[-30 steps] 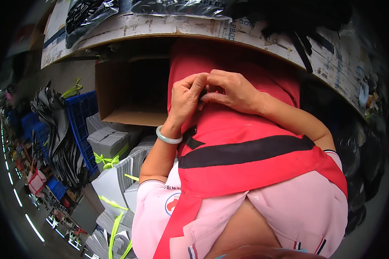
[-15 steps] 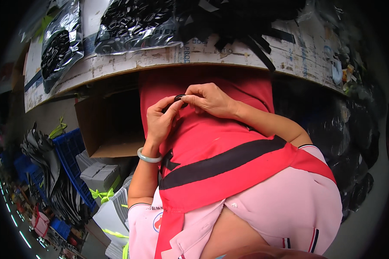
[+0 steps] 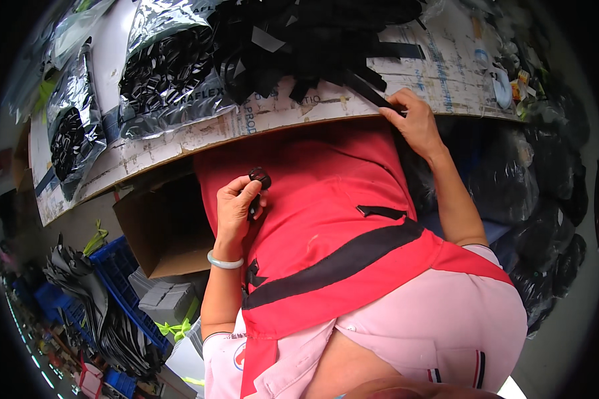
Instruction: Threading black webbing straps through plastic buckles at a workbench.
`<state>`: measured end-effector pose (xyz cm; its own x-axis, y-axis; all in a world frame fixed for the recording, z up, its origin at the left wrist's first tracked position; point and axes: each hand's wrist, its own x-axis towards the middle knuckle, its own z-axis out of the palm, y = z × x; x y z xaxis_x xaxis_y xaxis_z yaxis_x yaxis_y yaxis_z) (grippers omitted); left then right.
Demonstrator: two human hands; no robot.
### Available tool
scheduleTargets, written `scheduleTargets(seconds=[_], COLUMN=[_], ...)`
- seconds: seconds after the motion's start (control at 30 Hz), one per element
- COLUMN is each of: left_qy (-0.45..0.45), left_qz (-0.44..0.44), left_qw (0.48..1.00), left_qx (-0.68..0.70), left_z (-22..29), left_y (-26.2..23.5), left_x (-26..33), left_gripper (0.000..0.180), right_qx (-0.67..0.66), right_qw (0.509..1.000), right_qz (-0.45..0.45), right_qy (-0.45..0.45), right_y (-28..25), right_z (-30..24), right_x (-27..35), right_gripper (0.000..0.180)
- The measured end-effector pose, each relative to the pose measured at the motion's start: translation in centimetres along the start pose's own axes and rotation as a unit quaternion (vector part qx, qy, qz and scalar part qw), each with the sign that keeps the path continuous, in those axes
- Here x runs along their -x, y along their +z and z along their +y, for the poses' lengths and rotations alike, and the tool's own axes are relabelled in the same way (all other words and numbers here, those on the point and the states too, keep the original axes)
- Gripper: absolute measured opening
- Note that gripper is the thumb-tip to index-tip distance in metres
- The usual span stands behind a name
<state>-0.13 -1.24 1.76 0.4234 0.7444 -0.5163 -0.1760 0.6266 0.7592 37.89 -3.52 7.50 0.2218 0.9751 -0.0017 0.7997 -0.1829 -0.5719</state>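
Note:
My left hand (image 3: 235, 205) is closed in front of the red apron (image 3: 326, 193), thumb and fingers pinching a small rounded black piece (image 3: 260, 177). The piece looks like a plastic buckle, though its exact kind is unclear; more black material shows under the curled fingers. At the table's near edge, my right hand (image 3: 416, 120) pinches the end of a black strap (image 3: 369, 91). That strap reaches back into a heap of black straps (image 3: 313, 46) on the cardboard-covered table (image 3: 259, 116).
Clear bags of small black parts (image 3: 166, 73) lie left on the table. Under it stands an open cardboard box (image 3: 180, 263). A blue crate (image 3: 123, 279) and dark strips (image 3: 90, 299) are at lower left, with black plastic bags (image 3: 542, 219) at right.
My hands have parted. The right one has moved up and right to the table edge and grips a strap; the left has lowered slightly, still holding the black piece.

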Motion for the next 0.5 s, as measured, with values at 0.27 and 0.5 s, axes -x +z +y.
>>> scheduleTargets(seconds=[0.27, 0.5], left_qy=[-0.011, 0.081], left_qz=[-0.033, -0.133], left_qw=[0.999, 0.978], left_qx=[0.001, -0.14], left_z=[2.1, 6.0], left_y=[3.4, 12.9], left_x=[-1.4, -5.6], left_gripper=[0.015, 0.018], right_qx=[-0.309, -0.35], right_qw=[0.917, 0.929], right_qz=[0.243, 0.117], right_qy=[-0.066, 0.002], right_y=[-4.3, -1.4], right_z=[-3.2, -2.0], right_x=[-1.6, -1.9], right_gripper=[0.016, 0.014])
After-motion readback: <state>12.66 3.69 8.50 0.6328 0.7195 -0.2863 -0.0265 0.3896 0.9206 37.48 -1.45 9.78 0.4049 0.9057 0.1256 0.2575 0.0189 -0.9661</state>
